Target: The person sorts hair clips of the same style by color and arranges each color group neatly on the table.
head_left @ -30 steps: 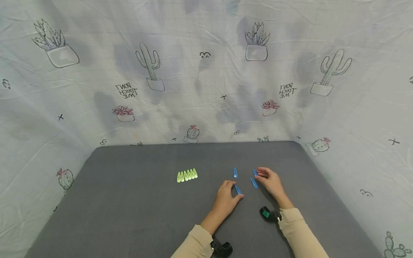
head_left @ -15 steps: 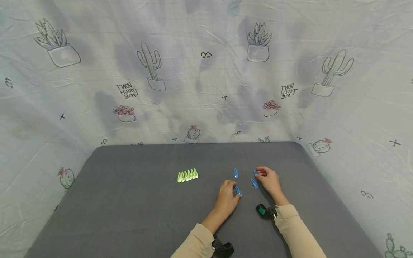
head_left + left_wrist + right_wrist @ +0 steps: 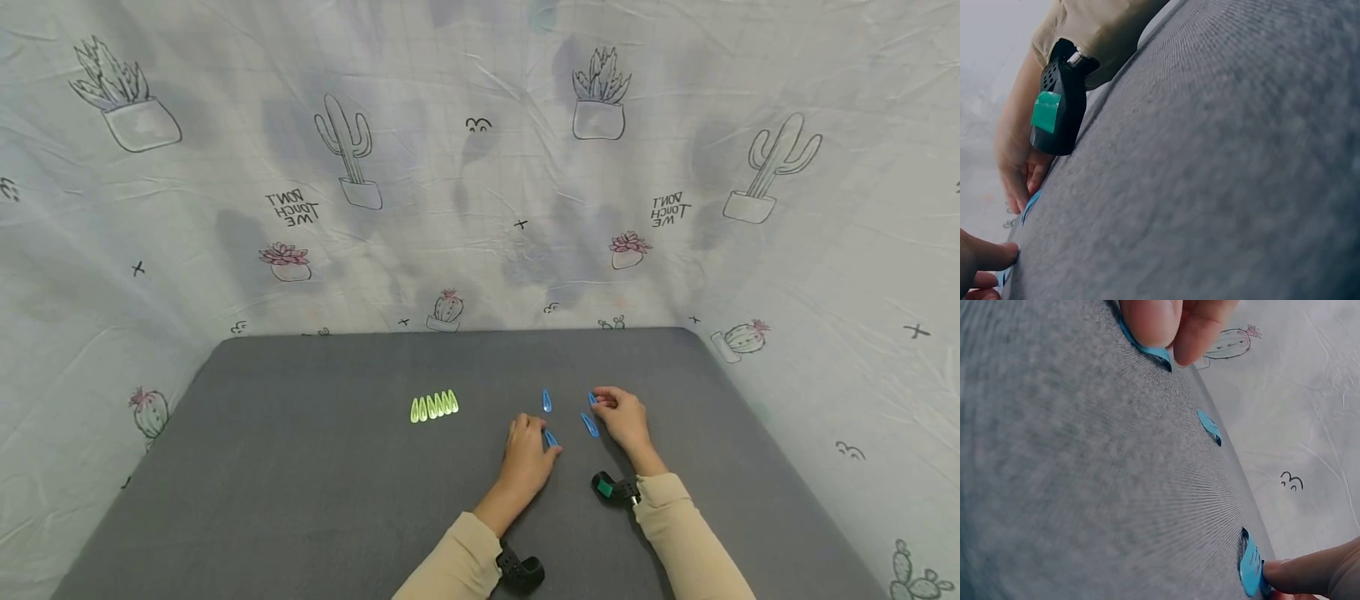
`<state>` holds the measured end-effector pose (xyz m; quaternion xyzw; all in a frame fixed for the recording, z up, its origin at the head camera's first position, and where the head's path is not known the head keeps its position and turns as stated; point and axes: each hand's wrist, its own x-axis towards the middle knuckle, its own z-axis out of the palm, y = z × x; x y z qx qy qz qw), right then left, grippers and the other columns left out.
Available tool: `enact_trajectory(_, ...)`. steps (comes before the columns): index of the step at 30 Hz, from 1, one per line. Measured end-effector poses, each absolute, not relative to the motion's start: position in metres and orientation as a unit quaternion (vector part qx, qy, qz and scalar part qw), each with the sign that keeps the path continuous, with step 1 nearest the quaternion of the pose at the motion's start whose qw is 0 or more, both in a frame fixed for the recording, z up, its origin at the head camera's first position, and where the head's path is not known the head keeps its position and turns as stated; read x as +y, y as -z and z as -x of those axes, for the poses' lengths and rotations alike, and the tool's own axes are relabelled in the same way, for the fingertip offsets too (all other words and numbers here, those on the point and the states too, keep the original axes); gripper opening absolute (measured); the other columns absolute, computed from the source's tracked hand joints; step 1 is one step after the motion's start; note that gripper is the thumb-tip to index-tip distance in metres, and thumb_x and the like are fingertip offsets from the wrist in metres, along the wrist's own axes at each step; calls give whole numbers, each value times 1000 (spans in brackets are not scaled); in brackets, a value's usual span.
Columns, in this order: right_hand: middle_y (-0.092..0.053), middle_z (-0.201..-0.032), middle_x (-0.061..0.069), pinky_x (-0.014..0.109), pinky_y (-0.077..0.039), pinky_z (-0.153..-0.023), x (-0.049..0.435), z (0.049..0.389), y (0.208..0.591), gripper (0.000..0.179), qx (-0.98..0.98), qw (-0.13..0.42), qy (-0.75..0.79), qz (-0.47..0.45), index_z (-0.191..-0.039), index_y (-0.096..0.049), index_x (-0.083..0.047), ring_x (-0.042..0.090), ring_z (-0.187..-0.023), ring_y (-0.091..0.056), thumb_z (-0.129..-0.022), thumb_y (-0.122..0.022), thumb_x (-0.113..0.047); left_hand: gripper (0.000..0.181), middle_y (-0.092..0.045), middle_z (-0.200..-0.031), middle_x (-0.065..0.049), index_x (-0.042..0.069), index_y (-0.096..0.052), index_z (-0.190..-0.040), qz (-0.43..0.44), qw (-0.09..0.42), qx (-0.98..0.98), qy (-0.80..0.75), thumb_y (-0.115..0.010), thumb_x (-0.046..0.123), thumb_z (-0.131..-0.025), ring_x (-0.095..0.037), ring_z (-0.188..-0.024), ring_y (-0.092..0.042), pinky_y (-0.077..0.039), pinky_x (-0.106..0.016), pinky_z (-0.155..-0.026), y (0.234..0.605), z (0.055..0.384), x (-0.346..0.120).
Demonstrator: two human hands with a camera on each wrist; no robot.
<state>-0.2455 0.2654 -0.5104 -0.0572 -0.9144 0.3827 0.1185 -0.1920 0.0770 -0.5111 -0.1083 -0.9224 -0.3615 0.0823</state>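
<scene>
Change over the last second is small: your left hand (image 3: 525, 457) has drawn its thumb in toward the fingers, and the near-left blue clip (image 3: 551, 437) has edged slightly farther off. That grip reads as a pinch, thumb at the near end, finger at the far end. Your right hand (image 3: 624, 418) holds roughly its spot at the far-right blue clip (image 3: 592, 398), thumb and fingers pinching it; fingers hide part of it. My read: fine positioning, no lift. You have 2 more untouched: far-left blue clip (image 3: 546, 401) and near-right blue clip (image 3: 589, 424), the latter slanted. All 4 sit apart, right of centre. Left of them, 6 green clips (image 3: 432, 407) stand in a tight row, well clear of your hands.

Surface is a grey table (image 3: 300, 467), cloth-like texture up close. White backdrop (image 3: 465, 196) wraps the far side and flanks, wrinkled, with cactus prints and mirrored lettering. Your right wrist camera (image 3: 615, 489) carries green tape.
</scene>
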Motion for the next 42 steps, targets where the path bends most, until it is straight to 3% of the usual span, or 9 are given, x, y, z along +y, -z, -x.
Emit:
enact_trajectory(11, -69, -93, 15, 35, -48, -76, 265, 247, 514, 25, -913, 118, -385, 62, -110, -68, 1, 26, -85, -64, -86, -65, -5, 19, -60, -79, -9, -2, -68, -92, 97, 102, -913, 384, -76, 0, -74, -23, -72, -62, -51, -34, -65, 503, 199, 68)
enact_trajectory(16, -70, -94, 16, 38, -49, -76, 265, 245, 514, 26, -914, 116, -385, 58, -111, -68, 1, 28, -87, -65, -86, -66, -5, 17, -65, -77, -7, -2, -70, -90, 73, 88, -912, 393, -74, -2, -74, -21, -72, -63, -51, -36, -66, 501, 201, 66)
enact_trajectory(27, -71, -91, 14, 27, -48, -69, 262, 244, 515, 24, -906, 121, -400, 71, -108, -70, -1, 21, -81, -66, -85, -68, -7, 17, -67, -70, -2, 2, -75, -85, 52, 75, -900, 427, -66, -6, -73, -11, -60, -52, -45, -27, -56, 501, 208, 57)
enact_trajectory(33, -71, -93, 13, 28, -48, -71, 263, 244, 515, 24, -905, 120, -402, 68, -109, -71, -3, 22, -84, -66, -86, -68, -9, 20, -63, -64, 1, 2, -74, -88, 48, 61, -883, 464, -65, -6, -73, -6, -55, -48, -41, -21, -52, 503, 211, 49)
enact_trajectory(37, -72, -93, 13, 30, -49, -72, 264, 244, 517, 24, -905, 125, -400, 67, -110, -71, -4, 23, -85, -66, -86, -68, -9, 24, -62, -61, 1, 1, -73, -94, 49, 41, -862, 503, -67, -6, -72, -4, -52, -55, -46, -21, -56, 505, 211, 39)
enact_trajectory(42, -72, -94, 13, 26, -49, -70, 268, 241, 517, 25, -905, 132, -399, 64, -110, -70, -4, 21, -83, -66, -86, -68, -9, 29, -63, -65, -6, -4, -69, -103, 33, -5, -808, 588, -64, -9, -75, -11, -53, -62, -51, -21, -54, 504, 212, 24)
